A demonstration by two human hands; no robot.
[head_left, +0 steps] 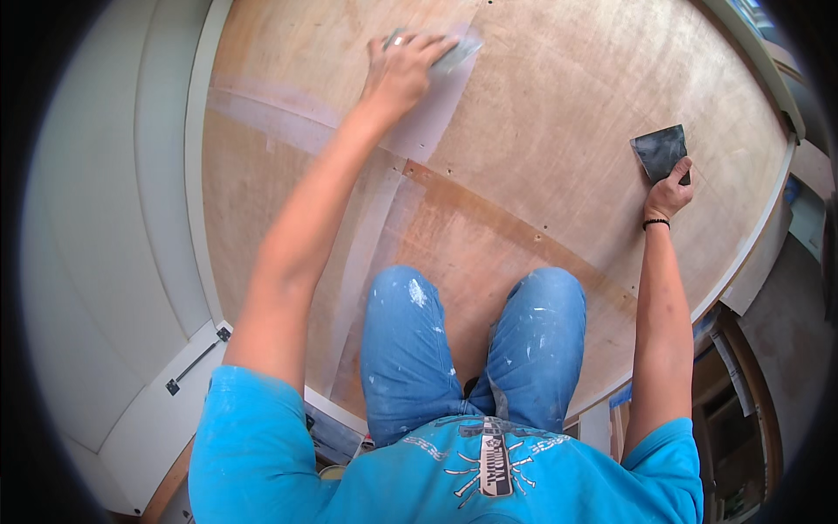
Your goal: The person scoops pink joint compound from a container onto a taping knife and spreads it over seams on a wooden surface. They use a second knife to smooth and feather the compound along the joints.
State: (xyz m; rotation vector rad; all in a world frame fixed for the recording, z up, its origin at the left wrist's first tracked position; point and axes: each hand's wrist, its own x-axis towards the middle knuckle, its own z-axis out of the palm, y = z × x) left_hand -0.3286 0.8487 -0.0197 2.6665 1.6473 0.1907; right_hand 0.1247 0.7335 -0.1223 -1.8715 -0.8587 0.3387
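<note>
My left hand (399, 72), slightly blurred, grips a wide scraper (456, 54) on the plywood surface (611, 70), over a pale lilac patch of filler (436, 113). My right hand (668, 190) holds a dark, square-bladed putty knife (659, 148) at the right of the panel, thumb against its lower part. Pale filler strips and rows of small screw holes run along the seams between the boards. Whether the putty knife's blade touches the wood, I cannot tell.
My knees (541, 323) in paint-spotted jeans rest on the plywood at bottom centre. A white panelled wall (96, 218) with a black metal stay (196, 358) runs down the left. Beyond the curved right edge are lower boards (768, 262) and a dark wood-framed opening (733, 393).
</note>
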